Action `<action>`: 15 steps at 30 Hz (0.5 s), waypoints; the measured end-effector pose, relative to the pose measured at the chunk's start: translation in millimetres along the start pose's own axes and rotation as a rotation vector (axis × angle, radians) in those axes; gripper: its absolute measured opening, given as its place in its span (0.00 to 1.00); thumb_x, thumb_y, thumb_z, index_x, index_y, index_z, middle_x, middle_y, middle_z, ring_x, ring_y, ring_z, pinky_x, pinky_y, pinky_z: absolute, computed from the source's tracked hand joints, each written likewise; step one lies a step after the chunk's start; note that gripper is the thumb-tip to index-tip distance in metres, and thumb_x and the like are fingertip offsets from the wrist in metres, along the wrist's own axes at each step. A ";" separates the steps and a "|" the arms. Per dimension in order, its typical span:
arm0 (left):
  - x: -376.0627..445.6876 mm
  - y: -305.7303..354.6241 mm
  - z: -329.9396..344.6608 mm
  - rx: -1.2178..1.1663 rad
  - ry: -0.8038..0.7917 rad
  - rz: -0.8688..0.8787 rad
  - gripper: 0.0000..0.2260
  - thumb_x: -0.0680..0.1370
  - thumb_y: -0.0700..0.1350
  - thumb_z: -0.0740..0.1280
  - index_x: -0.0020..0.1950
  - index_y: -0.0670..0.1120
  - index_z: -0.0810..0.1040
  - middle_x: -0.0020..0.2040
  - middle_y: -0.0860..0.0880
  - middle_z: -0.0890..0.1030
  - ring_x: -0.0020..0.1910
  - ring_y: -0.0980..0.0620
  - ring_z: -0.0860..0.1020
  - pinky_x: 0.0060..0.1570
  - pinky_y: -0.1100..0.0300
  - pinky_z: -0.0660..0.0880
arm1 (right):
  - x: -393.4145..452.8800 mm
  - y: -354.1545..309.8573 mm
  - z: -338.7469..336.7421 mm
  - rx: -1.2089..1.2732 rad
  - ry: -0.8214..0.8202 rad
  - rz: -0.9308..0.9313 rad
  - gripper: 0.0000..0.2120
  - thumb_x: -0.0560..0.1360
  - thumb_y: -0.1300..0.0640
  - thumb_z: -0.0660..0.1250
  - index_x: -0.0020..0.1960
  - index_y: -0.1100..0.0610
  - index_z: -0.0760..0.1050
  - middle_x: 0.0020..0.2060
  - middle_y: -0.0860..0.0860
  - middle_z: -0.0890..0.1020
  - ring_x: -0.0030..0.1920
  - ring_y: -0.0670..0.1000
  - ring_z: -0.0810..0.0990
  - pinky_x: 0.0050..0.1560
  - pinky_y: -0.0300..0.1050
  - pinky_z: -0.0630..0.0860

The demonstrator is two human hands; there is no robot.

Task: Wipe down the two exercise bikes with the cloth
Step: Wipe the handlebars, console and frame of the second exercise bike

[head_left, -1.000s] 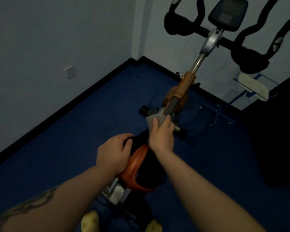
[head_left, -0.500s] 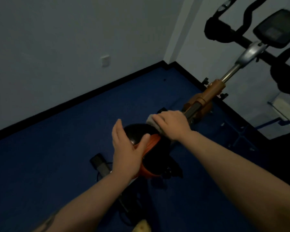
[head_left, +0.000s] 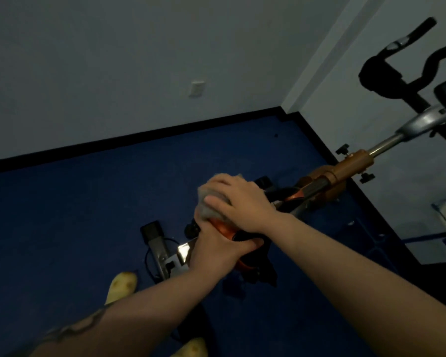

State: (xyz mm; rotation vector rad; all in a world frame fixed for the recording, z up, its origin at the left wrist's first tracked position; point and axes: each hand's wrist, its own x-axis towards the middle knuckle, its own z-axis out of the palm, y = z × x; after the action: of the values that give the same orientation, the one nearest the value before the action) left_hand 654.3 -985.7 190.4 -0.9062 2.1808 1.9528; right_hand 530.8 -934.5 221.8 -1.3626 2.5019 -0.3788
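Note:
An orange and black exercise bike (head_left: 345,166) stands below me on the blue floor, its black handlebars (head_left: 386,70) at the upper right. My right hand (head_left: 240,199) presses a grey cloth (head_left: 206,204) onto the top of the bike's black and orange seat (head_left: 224,230), fingers curled over the cloth. My left hand (head_left: 216,248) grips the near side of the seat from below the cloth. Most of the seat is hidden under both hands. Only one bike is in view.
White walls meet at a corner behind the bike, with a black skirting line and a white wall plate (head_left: 196,88). The bike's rear base bar (head_left: 155,243) and a cable lie on the floor at left. My yellow shoes (head_left: 121,284) stand close by.
My right hand has slid the cloth back from the frame tube onto the seat top. My left hand has closed round the seat's side. The view has swung to the left.

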 end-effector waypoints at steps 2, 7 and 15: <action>-1.1 1.9 -0.8 0.030 0.010 -0.029 0.53 0.49 0.69 0.75 0.68 0.51 0.60 0.56 0.55 0.78 0.52 0.55 0.78 0.53 0.52 0.79 | 5.4 7.3 -6.4 0.043 -0.078 -0.090 0.23 0.77 0.33 0.52 0.65 0.42 0.73 0.64 0.41 0.73 0.62 0.47 0.72 0.57 0.50 0.69; -4.2 0.4 0.3 -0.020 0.021 -0.103 0.51 0.47 0.69 0.75 0.61 0.57 0.52 0.53 0.56 0.74 0.50 0.55 0.77 0.52 0.51 0.78 | 26.4 15.8 -8.0 0.149 -0.089 0.277 0.24 0.77 0.32 0.53 0.57 0.46 0.79 0.55 0.46 0.81 0.55 0.50 0.78 0.55 0.52 0.74; 1.7 -1.6 -1.8 0.002 -0.022 -0.090 0.46 0.50 0.71 0.75 0.59 0.55 0.58 0.51 0.59 0.76 0.48 0.59 0.77 0.49 0.54 0.79 | 28.2 5.7 -9.9 0.141 -0.131 -0.027 0.18 0.77 0.35 0.59 0.56 0.44 0.79 0.55 0.44 0.80 0.54 0.46 0.77 0.54 0.50 0.75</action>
State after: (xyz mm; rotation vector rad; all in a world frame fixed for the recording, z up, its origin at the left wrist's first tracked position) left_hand 654.3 -988.0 188.5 -0.9611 2.0909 1.9106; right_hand 508.2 -954.3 226.0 -1.3231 2.3067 -0.4474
